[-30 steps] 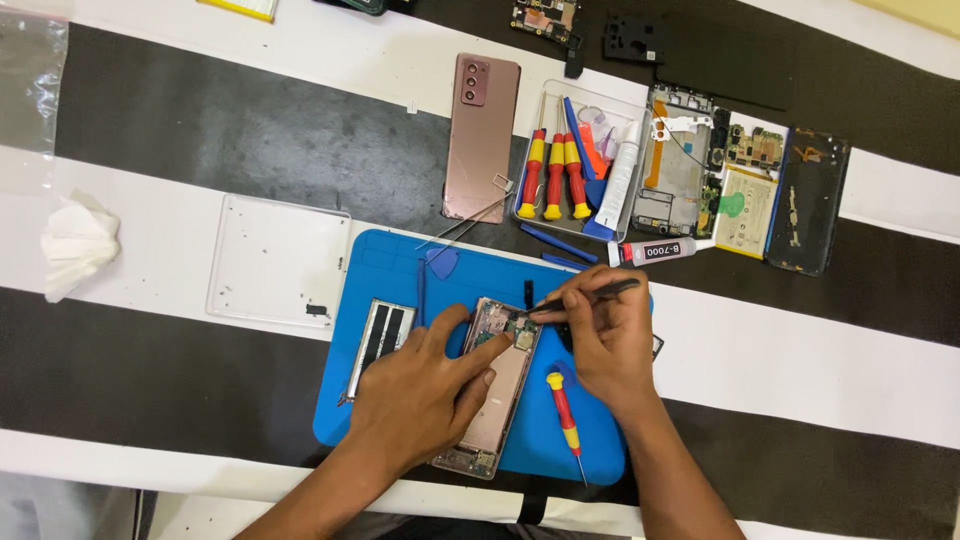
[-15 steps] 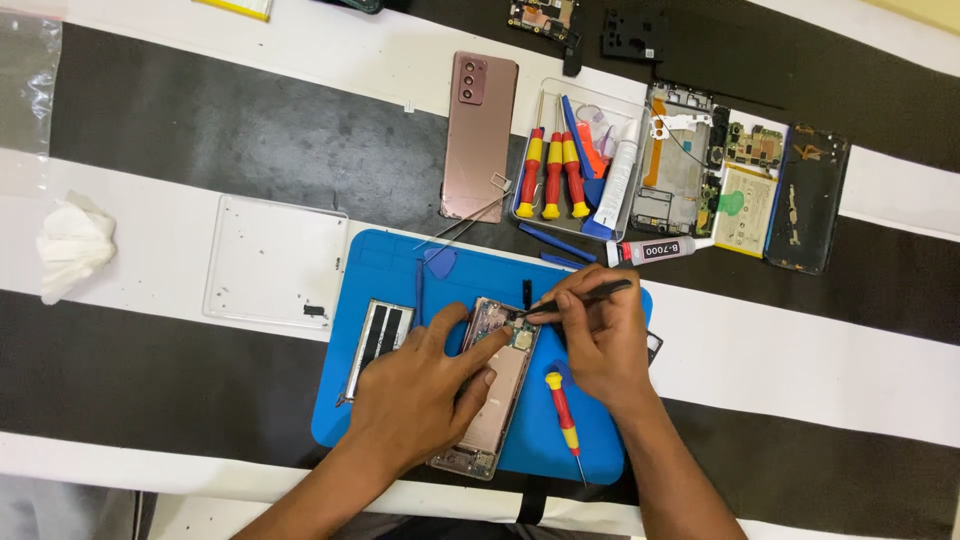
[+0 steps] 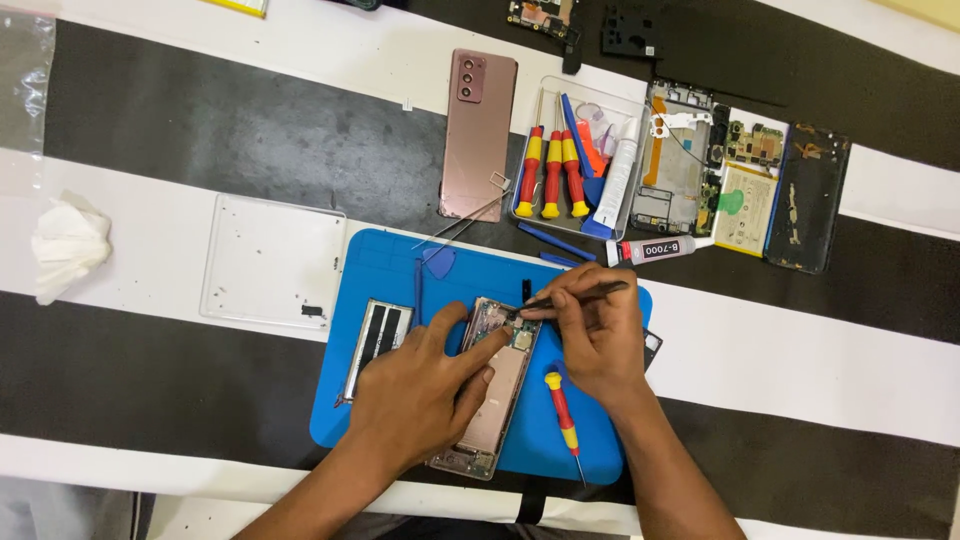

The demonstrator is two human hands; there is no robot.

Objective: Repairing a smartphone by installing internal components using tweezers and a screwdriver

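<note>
I see the left hand [image 3: 420, 395] pressed flat, fingers spread, on the opened pink-bronze phone body [image 3: 497, 385] lying on the blue rubber mat [image 3: 400, 290]. The right hand [image 3: 592, 335] curls downward, pinching thin black tweezers [image 3: 570, 297] whose tips meet the phone's upper end.

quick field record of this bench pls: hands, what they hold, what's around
left hand: palm down, pressing on the opened rose-gold phone frame
right hand: pinching thin black tweezers, tips at the frame's upper end
surface: blue rubber work mat
beside right hand: red-and-yellow screwdriver lying on mat
behind the mat: clear tray of screwdrivers, glue tube
</note>
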